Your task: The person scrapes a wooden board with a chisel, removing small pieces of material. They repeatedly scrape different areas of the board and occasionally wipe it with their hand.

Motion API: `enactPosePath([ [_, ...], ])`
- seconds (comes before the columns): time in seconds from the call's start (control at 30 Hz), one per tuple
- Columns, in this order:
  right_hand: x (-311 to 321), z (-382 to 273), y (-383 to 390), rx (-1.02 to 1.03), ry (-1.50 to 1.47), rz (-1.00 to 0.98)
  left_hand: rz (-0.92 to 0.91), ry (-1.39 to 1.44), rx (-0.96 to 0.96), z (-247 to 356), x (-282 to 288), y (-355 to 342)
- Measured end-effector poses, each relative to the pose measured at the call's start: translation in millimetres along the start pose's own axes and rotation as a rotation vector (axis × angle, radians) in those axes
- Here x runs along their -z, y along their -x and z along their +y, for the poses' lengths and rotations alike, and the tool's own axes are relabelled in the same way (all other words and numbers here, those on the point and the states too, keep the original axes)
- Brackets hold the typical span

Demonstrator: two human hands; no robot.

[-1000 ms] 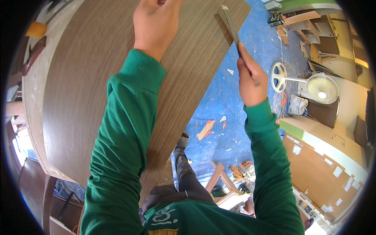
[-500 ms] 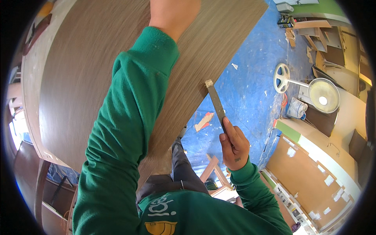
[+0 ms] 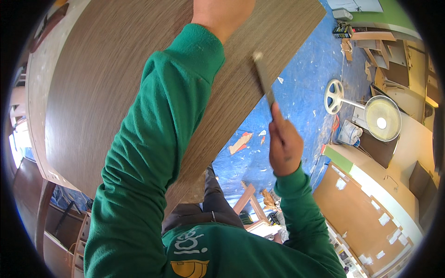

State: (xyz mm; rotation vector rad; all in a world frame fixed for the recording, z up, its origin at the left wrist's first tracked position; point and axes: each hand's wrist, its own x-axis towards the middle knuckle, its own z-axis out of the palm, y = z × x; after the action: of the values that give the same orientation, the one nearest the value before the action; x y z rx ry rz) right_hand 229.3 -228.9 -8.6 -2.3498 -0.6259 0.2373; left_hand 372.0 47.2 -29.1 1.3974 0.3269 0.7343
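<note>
A: Right hand [image 3: 286, 146], quick?
B: Fingers wrapped round the near end of a flat grey tool [image 3: 265, 81]. Hand's a bit blurred, grip's firm enough to read.
A: Where's the tool?
B: Slants far and slightly left from the fist, across the right edge of the wood-grain panel [image 3: 116, 83]. Pale lump on its far tip, which is over the panel. Touching or just above? Can't tell.
A: Left hand [image 3: 222, 14]?
B: Over the far part of the panel, back of the hand and wrist only. Fingers are cut off by the frame, so can't tell if they're spread or pinching.
A: Panel position?
B: Big, left and centre, over a paler worktop [image 3: 36, 116] that shows along its left side. Left sleeve [image 3: 148, 120] crosses above it, green.
A: Rest?
B: Blue floor sheet [image 3: 301, 78] right of the panel, torn scrap [image 3: 240, 144] on it. Fan [image 3: 382, 119] further right. Brown board [image 3: 357, 213] with white patches, near right.
</note>
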Motion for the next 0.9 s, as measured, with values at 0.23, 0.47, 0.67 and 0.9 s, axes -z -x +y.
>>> enactPosePath([
  [0.23, 8, -22, 35, -0.029, -0.049, -0.074, 0.033, -0.016, 0.034, 5, -2, 0],
  [0.47, 4, -4, 4, -0.033, 0.009, -0.069, 0.044, -0.073, -0.015, 8, -3, 2],
  [0.67, 8, -21, 32, -0.084, -0.012, -0.082, 0.03, -0.029, 0.054, 11, -3, 2],
  [0.9, 1, -7, -5, -0.063, 0.042, -0.039, 0.023, -0.055, 0.009, 9, -4, 3],
])
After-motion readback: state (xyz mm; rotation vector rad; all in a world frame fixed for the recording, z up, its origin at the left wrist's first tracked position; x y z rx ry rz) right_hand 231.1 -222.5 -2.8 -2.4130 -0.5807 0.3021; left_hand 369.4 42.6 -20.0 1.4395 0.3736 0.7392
